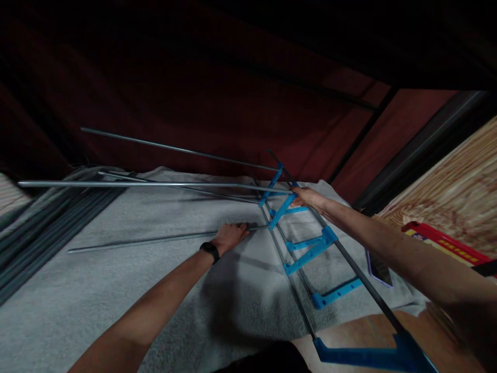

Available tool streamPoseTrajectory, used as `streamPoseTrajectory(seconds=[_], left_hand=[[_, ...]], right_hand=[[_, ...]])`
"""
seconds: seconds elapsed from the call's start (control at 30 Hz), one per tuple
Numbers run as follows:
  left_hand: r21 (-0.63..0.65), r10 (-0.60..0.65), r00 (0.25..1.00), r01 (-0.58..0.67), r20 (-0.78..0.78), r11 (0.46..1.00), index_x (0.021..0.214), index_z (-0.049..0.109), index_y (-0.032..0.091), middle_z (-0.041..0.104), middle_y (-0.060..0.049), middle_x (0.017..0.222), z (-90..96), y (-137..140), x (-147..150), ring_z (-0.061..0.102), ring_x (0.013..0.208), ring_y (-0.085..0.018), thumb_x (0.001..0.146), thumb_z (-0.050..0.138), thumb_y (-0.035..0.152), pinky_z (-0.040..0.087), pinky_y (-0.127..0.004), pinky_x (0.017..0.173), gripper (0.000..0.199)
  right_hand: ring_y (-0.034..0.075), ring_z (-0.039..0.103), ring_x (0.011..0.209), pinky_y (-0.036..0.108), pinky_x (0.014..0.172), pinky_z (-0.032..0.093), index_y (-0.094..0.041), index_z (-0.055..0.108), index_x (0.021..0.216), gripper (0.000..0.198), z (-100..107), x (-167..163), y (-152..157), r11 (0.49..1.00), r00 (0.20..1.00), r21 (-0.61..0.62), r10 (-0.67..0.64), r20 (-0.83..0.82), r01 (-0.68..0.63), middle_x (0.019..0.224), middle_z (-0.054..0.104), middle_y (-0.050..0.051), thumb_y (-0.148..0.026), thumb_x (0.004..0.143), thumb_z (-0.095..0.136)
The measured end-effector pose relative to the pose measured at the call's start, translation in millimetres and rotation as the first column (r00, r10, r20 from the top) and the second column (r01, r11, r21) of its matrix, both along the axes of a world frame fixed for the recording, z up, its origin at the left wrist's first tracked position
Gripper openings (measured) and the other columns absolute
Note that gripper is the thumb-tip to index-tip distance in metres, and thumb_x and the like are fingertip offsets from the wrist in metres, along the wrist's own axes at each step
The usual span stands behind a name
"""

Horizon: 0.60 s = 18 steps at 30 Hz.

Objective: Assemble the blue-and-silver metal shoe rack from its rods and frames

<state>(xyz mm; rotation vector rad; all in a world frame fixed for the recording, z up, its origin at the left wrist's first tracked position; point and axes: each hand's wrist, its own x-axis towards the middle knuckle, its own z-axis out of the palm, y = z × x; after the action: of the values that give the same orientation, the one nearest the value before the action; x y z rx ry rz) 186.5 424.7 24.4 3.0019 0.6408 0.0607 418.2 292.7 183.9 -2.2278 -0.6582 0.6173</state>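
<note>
My left hand [230, 238], with a dark band at the wrist, is closed over a thin metal rod [155, 240] near the end that meets a blue bracket. My right hand [308, 199] grips a blue plastic bracket [282, 209] where it joins a long metal pole [351, 259]. Both belong to a frame of metal poles and several blue brackets, including one in the middle [310, 256] and one close to me [361, 356]. A bright rod [155, 184] reaches far left from the bracket at my right hand. Part of that joint is hidden by my fingers.
Several loose grey rods [46, 223] lie at the left on a grey cloth [186, 300]. A phone [379, 268] and a red and yellow box [446, 243] are at the right. Behind stands a dark red fabric wall [217, 114] with black bars.
</note>
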Motion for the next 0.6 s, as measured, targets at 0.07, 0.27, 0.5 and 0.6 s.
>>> streamPoseTrajectory(seconds=[0.07,0.27,0.5,0.6], left_hand=[[0.021,0.0,0.999,-0.001,0.042,1.0,0.131,0.054,0.018,0.07,-0.016,0.111,-1.3,-0.7,1.2,0.07,0.096,-0.026,0.099,0.04,0.044,0.051,-0.036,0.08,0.043],[0.051,-0.071,0.997,0.07,0.019,0.996,0.122,0.058,0.016,0.068,-0.015,0.111,-15.0,-0.7,8.3,0.07,0.093,-0.024,0.101,0.035,0.025,0.052,-0.035,0.077,0.032],[0.028,-0.121,0.992,0.12,0.023,0.992,0.119,0.059,0.018,0.071,-0.013,0.108,-22.3,8.2,10.8,0.07,0.087,-0.021,0.101,0.038,0.027,0.051,-0.033,0.076,0.029],[0.033,-0.126,0.992,0.126,0.029,0.992,0.119,0.059,0.017,0.071,-0.014,0.108,-20.9,9.2,10.7,0.069,0.087,-0.021,0.101,0.035,0.026,0.051,-0.034,0.076,0.032]], right_hand=[[0.018,0.071,0.068,0.021,0.053,0.049,-0.016,0.065,0.088,0.034,1.8,-0.4,-2.9,1.0,1.0,0.002,-0.008,-0.015,0.008,0.071,0.073,0.007,-0.041,0.098,0.044],[0.018,0.072,0.071,0.022,0.058,0.051,-0.016,0.063,0.095,0.031,-3.0,5.8,-0.9,1.0,1.0,0.02,0.006,-0.027,-0.005,0.073,0.074,0.008,-0.041,0.098,0.045],[0.017,0.07,0.064,0.022,0.057,0.05,-0.014,0.062,0.094,0.036,-5.2,6.1,2.6,1.0,1.0,-0.005,0.002,-0.018,-0.003,0.071,0.073,0.008,-0.045,0.099,0.045],[0.018,0.07,0.068,0.022,0.057,0.049,-0.016,0.063,0.091,0.038,-6.1,4.2,5.0,0.999,0.999,-0.027,0.035,0.026,-0.034,0.072,0.073,0.008,-0.047,0.098,0.043]])
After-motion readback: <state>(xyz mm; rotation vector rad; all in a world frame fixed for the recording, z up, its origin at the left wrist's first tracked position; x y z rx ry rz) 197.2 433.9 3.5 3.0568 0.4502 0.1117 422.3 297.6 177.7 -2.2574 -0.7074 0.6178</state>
